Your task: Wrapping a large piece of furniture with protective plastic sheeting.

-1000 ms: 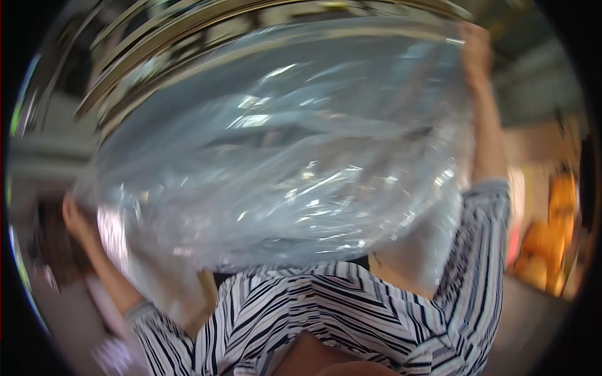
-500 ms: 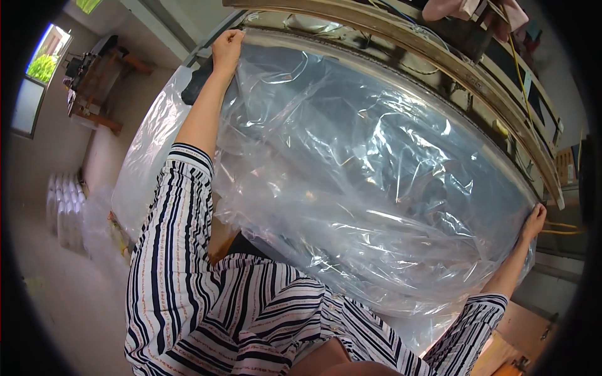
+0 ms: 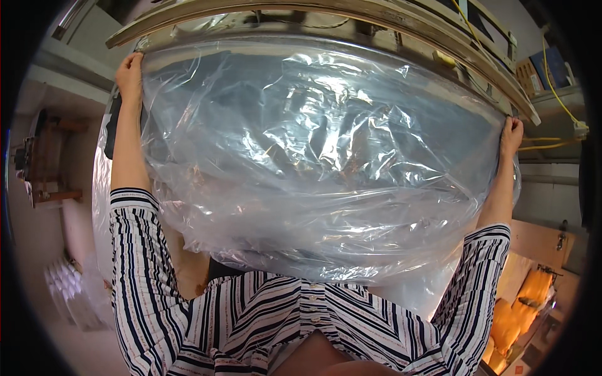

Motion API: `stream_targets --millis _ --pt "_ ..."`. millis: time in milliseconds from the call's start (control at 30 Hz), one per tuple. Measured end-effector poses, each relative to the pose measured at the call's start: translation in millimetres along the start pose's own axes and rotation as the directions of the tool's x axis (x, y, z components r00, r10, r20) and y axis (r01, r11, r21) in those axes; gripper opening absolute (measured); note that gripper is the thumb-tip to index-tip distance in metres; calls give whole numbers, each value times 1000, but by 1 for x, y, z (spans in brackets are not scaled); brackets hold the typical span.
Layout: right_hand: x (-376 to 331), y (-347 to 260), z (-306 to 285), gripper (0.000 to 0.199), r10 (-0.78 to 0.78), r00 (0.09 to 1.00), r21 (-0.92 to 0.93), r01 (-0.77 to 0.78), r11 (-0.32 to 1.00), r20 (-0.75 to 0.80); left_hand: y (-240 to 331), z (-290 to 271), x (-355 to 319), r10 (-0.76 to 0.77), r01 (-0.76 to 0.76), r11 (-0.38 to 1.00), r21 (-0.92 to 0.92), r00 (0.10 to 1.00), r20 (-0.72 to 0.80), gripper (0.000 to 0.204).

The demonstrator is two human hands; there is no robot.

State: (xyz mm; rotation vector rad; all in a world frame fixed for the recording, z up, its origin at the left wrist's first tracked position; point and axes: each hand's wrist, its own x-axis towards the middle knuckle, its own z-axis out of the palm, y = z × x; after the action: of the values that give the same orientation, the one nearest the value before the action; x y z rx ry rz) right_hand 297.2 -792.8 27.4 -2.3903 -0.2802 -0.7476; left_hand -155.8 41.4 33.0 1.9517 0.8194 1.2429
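Observation:
A wide sheet of clear plastic film [image 3: 326, 138] spreads between my outstretched arms, wrinkled and shiny, over a dark flat surface. My left hand [image 3: 130, 76] pinches its far left corner. At the far right corner, my right hand [image 3: 512, 135] is closed on the film in the same way. The far edge of the film runs along a long bar with a narrow gap behind it. Toward my body the film hangs in loose folds.
A long wooden beam [image 3: 313, 7] crosses just beyond the film's far edge. Yellow cables [image 3: 549, 143] hang at the right. Orange bundles [image 3: 517, 313] lie at the lower right. White rolls [image 3: 66, 282] stand on the floor at left, with a wooden stand [image 3: 53, 197] farther back.
My view has turned, so the film's far edge now runs more level across it. Both hands keep hold of the film's corners.

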Motion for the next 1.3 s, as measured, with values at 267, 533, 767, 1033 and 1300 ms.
stream_targets --millis 267,533,767,1033,1300 --pt "5 26 -9 36 -33 990 -153 11 988 -140 7 6 0 -95 109 980 165 991 -92 24" --pt "16 35 -15 33 132 989 90 -126 988 -63 -32 -5 19 -252 242 951 -191 967 -33 18" --pt "7 11 -7 40 55 983 77 -42 996 -175 -37 -25 27 -99 102 994 29 991 -92 24" --pt "-19 -35 -6 44 70 914 -535 171 827 400 -33 -49 20 -48 47 998 36 998 29 29" --pt "-79 5 -68 28 12 883 128 -82 988 469 39 -55 -52 -199 303 860 -411 940 277 22"
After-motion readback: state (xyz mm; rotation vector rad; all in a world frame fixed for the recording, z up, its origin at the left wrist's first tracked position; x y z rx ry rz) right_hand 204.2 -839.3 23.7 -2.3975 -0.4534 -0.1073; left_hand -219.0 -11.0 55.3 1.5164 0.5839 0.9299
